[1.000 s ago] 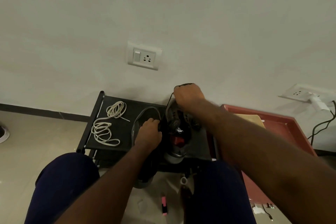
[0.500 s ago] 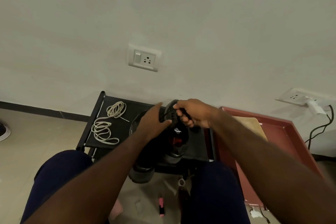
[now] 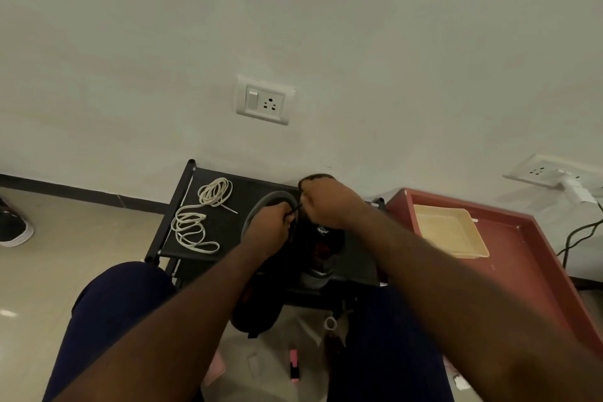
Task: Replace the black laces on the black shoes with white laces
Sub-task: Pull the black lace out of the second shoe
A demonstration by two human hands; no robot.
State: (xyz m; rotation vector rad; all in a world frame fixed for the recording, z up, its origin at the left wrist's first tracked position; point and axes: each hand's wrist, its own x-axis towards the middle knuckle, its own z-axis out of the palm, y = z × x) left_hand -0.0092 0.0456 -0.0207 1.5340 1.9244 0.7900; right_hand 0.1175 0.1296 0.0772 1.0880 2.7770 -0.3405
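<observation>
Between the knees, a black shoe lies on the low black counter, and the unlacing step looks to be in hand. The left hand pinches a strand of black lace. The right hand clenches round the shoe's far end (whether it also holds lace is hidden). The next move calls for drawing that strand clear of its eyelets. Farther left, the white laces lie untouched.

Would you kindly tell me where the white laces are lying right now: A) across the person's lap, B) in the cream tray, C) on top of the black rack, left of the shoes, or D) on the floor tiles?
C: the white laces lie in loose coils on the black rack, left of the shoes.
</observation>
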